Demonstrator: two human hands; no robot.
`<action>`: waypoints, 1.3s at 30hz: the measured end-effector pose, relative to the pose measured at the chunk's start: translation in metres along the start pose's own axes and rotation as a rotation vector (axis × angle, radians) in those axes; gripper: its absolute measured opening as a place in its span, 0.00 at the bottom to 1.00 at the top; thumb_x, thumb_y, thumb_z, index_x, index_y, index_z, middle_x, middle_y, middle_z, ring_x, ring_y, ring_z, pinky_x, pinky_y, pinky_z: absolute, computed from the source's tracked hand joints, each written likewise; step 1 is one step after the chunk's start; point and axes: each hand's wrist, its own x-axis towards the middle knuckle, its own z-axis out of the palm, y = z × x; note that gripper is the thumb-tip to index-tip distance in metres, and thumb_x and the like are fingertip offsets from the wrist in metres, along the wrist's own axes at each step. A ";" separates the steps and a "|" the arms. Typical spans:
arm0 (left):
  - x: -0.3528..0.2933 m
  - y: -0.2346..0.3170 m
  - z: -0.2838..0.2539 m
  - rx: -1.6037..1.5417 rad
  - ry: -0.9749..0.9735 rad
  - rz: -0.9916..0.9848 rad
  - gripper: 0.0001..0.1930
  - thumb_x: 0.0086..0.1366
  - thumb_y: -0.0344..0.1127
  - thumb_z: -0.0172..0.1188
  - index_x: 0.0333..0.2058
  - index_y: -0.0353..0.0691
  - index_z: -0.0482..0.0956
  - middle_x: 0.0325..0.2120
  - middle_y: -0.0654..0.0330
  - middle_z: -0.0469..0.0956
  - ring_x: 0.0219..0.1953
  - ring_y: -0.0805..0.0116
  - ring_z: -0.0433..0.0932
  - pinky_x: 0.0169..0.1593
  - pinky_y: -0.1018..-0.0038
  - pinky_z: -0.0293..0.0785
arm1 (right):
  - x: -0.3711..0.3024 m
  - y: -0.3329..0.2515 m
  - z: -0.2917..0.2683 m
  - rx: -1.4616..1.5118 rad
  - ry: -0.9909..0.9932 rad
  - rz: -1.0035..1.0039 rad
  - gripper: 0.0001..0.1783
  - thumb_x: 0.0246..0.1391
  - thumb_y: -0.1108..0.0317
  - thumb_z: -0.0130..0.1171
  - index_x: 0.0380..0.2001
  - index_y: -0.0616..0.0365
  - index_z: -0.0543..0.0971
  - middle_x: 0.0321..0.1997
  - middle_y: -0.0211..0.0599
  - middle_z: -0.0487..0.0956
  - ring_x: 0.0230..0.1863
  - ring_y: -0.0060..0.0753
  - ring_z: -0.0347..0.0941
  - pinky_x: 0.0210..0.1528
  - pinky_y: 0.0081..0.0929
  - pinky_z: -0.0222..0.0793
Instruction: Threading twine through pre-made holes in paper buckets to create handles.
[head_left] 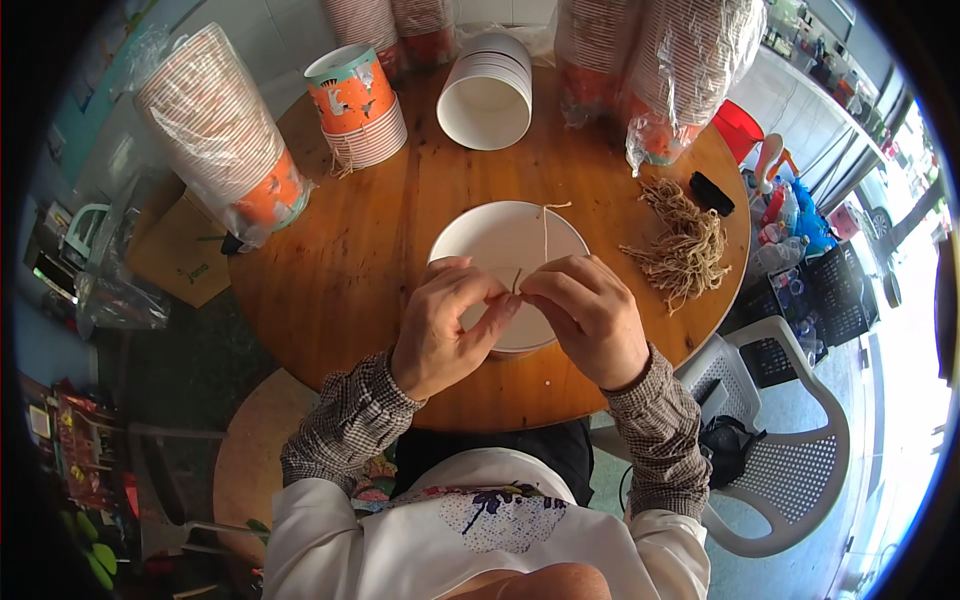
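A large white paper bucket [480, 222] stands in front of me with its mouth facing up. A thin piece of tan twine [546, 235] crosses its rim at the far side and runs inside toward my fingers. Over the bucket's near side, my left hand [440, 325] is closed, thumb and forefinger pinched at a short twine end. Fingertips almost touching it, my right hand [592, 315] also pinches the twine. Whether a knot lies between the fingertips is too small to tell.
A heap of cut twine [685, 245] lies at right beside a black object [711, 193]. Orange-patterned buckets [352, 100] stand stacked at the far left, near a plastic-wrapped stack [215, 120]. White nested buckets [485, 100] lie sideways. A grey plastic chair [800, 470] stands at right.
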 end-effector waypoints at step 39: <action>-0.036 -0.014 -0.001 0.134 0.036 0.026 0.08 0.53 0.25 0.65 0.33 0.43 0.79 0.32 0.63 0.80 0.36 0.65 0.78 0.60 0.61 0.61 | 0.000 0.012 -0.001 0.135 -0.402 0.107 0.04 0.48 0.67 0.61 0.28 0.54 0.79 0.27 0.30 0.78 0.36 0.38 0.74 0.51 0.35 0.63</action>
